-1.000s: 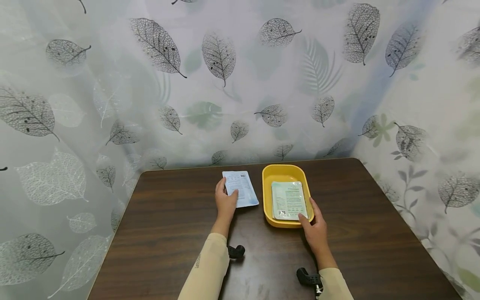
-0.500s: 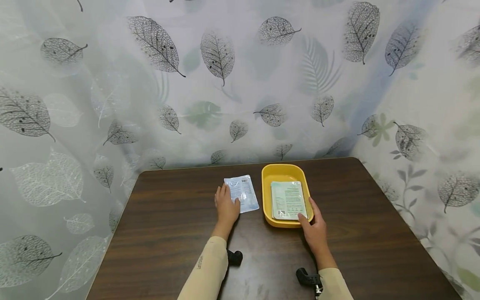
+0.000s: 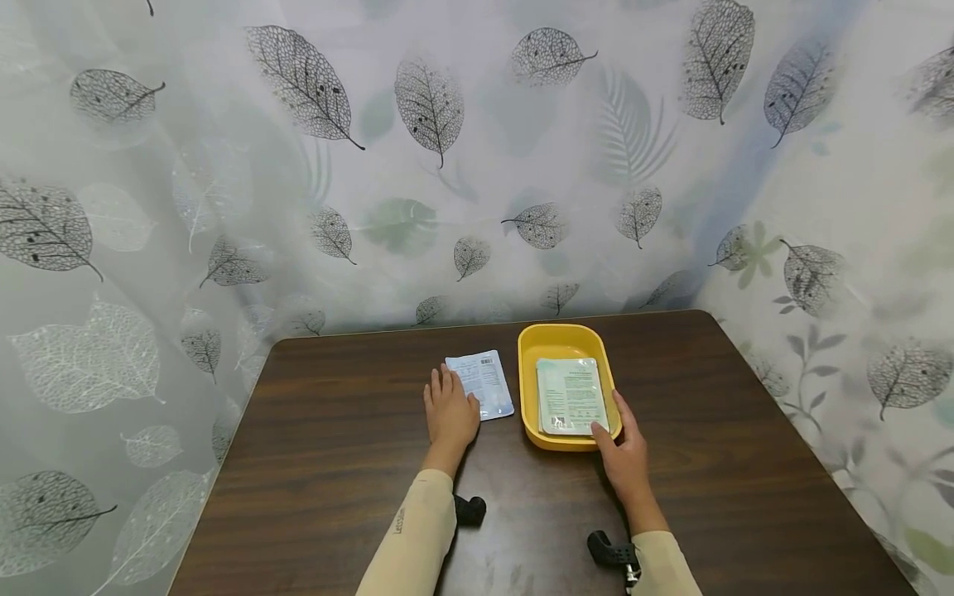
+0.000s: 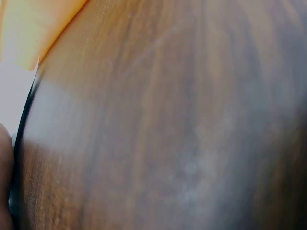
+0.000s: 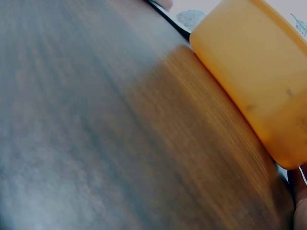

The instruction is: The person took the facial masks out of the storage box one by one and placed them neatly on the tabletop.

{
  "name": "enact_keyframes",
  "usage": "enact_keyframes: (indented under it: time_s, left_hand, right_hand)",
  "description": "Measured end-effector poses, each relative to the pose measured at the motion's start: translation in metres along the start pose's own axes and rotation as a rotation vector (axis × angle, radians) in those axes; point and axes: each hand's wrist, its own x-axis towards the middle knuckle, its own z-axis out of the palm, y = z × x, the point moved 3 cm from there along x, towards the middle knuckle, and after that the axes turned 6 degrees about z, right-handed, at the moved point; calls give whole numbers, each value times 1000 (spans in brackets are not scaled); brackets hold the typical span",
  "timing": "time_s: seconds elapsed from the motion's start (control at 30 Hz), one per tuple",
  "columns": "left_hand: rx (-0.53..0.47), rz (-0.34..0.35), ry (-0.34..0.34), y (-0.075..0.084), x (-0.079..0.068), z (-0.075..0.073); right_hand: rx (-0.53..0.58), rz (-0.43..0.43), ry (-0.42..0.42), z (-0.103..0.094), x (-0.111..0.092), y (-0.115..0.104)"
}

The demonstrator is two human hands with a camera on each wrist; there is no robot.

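Note:
A pale blue, flat sachet [image 3: 486, 385] with printed text and a barcode lies on the table, left of a yellow plastic basin [image 3: 528, 397]. My left hand [image 3: 450, 414] rests at its lower left side, fingers extended and overlapping its edge, thumb along its lower edge. Pale green printed sachets [image 3: 572, 397] lie stacked in the basin. My right hand [image 3: 624, 451] grips the basin's near right corner, thumb over the rim and fingers along the outer wall. In the right wrist view, the basin's side [image 5: 254, 81] stands on the table, with part of a hand below it.
The dark wood-grain table [image 3: 335, 430] runs back to a leaf-patterned curtain [image 3: 477, 165] behind and at both sides. A black wrist camera mount [image 3: 469, 511] sits beside the left forearm, and another black mount [image 3: 611, 550] by the right.
My left hand has loosened from the blue sachet, which now lies flat, slightly nearer and turned a little. The right hand keeps its grip on the basin.

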Motion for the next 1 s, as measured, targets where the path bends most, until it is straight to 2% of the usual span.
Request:
enact_keyframes:
  time_s: [0.23,0.63,0.73,1.0]
  left_hand:
    - [11,1,-4,-1,0,3]
    - [-6,-7,-14,-1,0,2]
    - [-27,-13,-14,0,0,0]
    - [-154,-14,39,-1,-1,-4]
  right_hand:
    - [-9,-37,13,1,6,13]
    - [8,-66,19,1,4,10]
    - [8,-60,16,1,4,9]
    - [-36,-19,20,-1,7,17]
